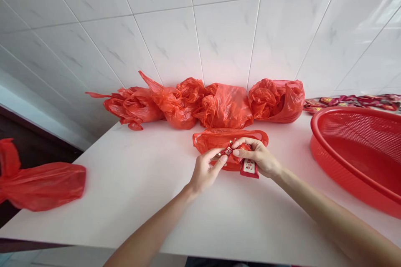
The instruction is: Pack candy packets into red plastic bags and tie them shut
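Observation:
My left hand (207,168) pinches a small red-wrapped candy (227,150) with gold ends between thumb and fingers. Close beside it, my right hand (257,159) is closed on red packets, one of them a flat red packet (249,167) with a pale label that hangs below the fingers. The fingertips of both hands nearly meet at the candy. Under and behind the hands lies an open red plastic bag (205,139) on the white table. What it holds is hidden by the hands.
Several filled red plastic bags (230,106) stand along the tiled wall. Another red bag (53,183) lies at the table's left edge. On the right is a large red plastic basket (332,156), with small red packets (354,101) spread behind it.

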A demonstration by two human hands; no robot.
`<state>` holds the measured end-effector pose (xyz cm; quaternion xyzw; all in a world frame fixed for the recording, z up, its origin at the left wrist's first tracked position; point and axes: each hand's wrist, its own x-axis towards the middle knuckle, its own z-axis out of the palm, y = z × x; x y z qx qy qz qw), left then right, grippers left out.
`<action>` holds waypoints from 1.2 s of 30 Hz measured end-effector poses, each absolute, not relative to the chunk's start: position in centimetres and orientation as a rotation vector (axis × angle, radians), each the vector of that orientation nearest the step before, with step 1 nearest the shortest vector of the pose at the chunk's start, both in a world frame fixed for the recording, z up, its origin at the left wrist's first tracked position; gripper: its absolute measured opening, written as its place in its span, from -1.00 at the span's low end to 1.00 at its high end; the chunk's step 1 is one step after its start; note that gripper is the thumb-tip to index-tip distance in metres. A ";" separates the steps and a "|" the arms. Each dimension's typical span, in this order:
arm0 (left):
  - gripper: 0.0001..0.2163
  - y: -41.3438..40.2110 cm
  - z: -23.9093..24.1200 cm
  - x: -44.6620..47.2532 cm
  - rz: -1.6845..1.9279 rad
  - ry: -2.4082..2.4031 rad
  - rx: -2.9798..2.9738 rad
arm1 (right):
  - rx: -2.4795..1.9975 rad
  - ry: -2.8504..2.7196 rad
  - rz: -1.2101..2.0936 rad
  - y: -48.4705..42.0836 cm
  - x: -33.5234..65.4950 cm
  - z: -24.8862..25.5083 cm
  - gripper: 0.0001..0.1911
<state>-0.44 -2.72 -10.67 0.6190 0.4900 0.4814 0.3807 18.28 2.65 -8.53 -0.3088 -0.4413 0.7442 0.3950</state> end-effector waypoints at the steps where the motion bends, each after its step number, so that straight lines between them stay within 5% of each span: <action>1: -0.64 -2.5 -10.8 -0.5 1.228 1.219 1.495 | -0.786 -1.113 1.880 2.8 18.4 -8.4 -0.64; 17: -0.71 -2.1 -10.6 -1.0 1.251 1.257 1.240 | -1.015 -0.845 1.693 3.5 18.5 -9.6 -0.46; 27: -0.75 -1.7 -11.3 -1.2 1.245 1.254 1.303 | -1.031 -1.374 1.181 5.2 17.5 -10.0 -0.56; 36: -0.74 -1.8 -11.1 -1.3 1.204 1.308 1.310 | -0.931 -1.583 1.318 4.0 20.0 -11.4 -0.66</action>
